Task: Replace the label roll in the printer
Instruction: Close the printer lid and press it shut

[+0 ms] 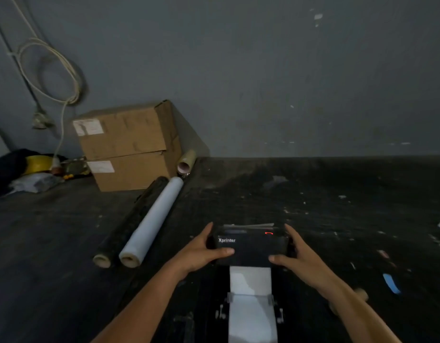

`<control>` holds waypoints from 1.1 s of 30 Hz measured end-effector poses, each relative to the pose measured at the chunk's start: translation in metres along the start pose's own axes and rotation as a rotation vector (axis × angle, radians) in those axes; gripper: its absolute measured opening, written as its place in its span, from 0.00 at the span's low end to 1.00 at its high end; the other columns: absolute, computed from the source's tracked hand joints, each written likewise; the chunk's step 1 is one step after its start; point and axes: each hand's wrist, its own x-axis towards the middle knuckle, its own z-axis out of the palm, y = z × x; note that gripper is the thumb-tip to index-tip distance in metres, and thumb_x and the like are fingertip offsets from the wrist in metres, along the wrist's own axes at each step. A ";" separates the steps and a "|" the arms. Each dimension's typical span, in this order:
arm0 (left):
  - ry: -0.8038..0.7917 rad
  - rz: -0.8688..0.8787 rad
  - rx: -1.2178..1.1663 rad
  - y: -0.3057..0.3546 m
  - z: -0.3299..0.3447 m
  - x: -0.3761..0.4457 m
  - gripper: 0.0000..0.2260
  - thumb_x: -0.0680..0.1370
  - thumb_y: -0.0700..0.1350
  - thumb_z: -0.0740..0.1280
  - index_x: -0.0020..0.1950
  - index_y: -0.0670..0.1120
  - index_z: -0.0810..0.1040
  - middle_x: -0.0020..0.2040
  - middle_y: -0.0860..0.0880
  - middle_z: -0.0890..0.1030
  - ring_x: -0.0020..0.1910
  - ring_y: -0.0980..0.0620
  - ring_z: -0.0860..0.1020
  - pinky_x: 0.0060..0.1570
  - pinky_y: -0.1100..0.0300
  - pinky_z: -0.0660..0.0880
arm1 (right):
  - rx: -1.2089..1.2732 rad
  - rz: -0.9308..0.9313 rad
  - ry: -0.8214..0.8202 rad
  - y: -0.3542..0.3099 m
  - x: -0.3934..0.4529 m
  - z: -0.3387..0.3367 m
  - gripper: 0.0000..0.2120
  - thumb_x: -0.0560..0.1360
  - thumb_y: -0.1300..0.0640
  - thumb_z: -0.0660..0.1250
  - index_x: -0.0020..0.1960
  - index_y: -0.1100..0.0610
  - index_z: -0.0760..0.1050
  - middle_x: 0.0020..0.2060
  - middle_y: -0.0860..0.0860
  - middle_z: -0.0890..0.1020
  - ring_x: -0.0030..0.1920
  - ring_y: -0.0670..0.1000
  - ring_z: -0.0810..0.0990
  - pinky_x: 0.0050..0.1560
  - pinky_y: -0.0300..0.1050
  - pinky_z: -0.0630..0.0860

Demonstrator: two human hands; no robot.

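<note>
A small black label printer marked "Xprinter" sits on the dark table, a red light glowing on its top right. My left hand grips its left side, thumb on the lid. My right hand grips its right side the same way. A white strip of label paper runs from the printer's near side toward me, over a black roll holder with clear guides.
Two long rolls, one black and one white, lie to the left. Stacked cardboard boxes stand at the back left by the grey wall, with a cardboard tube. Blue tape and scraps litter the right.
</note>
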 end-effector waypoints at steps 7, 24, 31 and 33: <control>0.057 0.100 0.081 -0.039 0.031 -0.034 0.48 0.60 0.61 0.78 0.63 0.78 0.45 0.46 0.79 0.67 0.43 0.86 0.63 0.39 0.84 0.63 | -0.063 0.027 0.124 0.026 -0.051 0.031 0.48 0.65 0.46 0.75 0.75 0.44 0.49 0.71 0.49 0.67 0.69 0.49 0.65 0.67 0.50 0.63; 0.038 0.075 0.006 -0.071 0.061 -0.044 0.44 0.60 0.73 0.70 0.70 0.69 0.53 0.71 0.58 0.68 0.67 0.58 0.68 0.63 0.60 0.65 | -0.411 0.041 0.054 0.043 -0.066 0.046 0.54 0.61 0.31 0.69 0.75 0.48 0.44 0.74 0.52 0.61 0.72 0.53 0.61 0.69 0.50 0.59; 0.004 0.075 -0.033 -0.087 0.068 -0.043 0.49 0.62 0.71 0.72 0.71 0.71 0.41 0.65 0.67 0.67 0.59 0.69 0.67 0.55 0.70 0.63 | -0.319 0.114 0.019 0.065 -0.068 0.054 0.61 0.53 0.24 0.65 0.74 0.44 0.37 0.75 0.51 0.57 0.73 0.52 0.59 0.70 0.51 0.59; 0.009 0.066 -0.041 -0.088 0.069 -0.042 0.50 0.61 0.70 0.72 0.71 0.70 0.40 0.65 0.66 0.67 0.60 0.68 0.66 0.54 0.71 0.62 | -0.297 0.114 0.017 0.069 -0.067 0.054 0.60 0.54 0.25 0.66 0.74 0.42 0.37 0.75 0.51 0.57 0.73 0.52 0.59 0.70 0.51 0.59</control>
